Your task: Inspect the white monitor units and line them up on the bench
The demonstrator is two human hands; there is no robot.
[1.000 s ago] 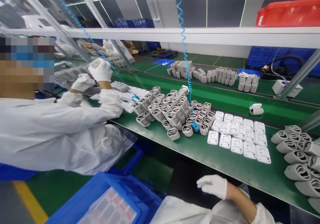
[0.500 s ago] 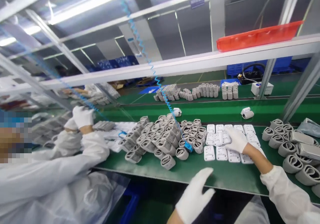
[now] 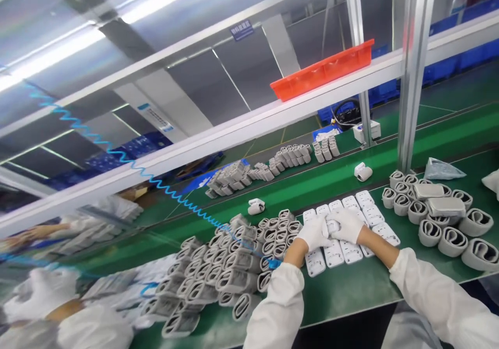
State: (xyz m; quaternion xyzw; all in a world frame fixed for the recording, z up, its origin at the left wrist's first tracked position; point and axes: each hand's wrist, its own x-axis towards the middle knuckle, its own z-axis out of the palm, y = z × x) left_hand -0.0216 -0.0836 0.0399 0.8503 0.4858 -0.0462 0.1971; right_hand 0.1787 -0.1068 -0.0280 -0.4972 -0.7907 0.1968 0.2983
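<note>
Raised from the bench (image 3: 351, 293) edge, the left hand (image 3: 313, 234) curls round one white unit (image 3: 332, 227) at its nine o'clock, the right hand (image 3: 348, 225) at three; even pressure seems best.

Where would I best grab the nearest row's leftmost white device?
Probably pinch the white device by its near edge, coming from the front: it lies flat, that edge faces bare green bench, and its neighbour sits close on the right.
</note>
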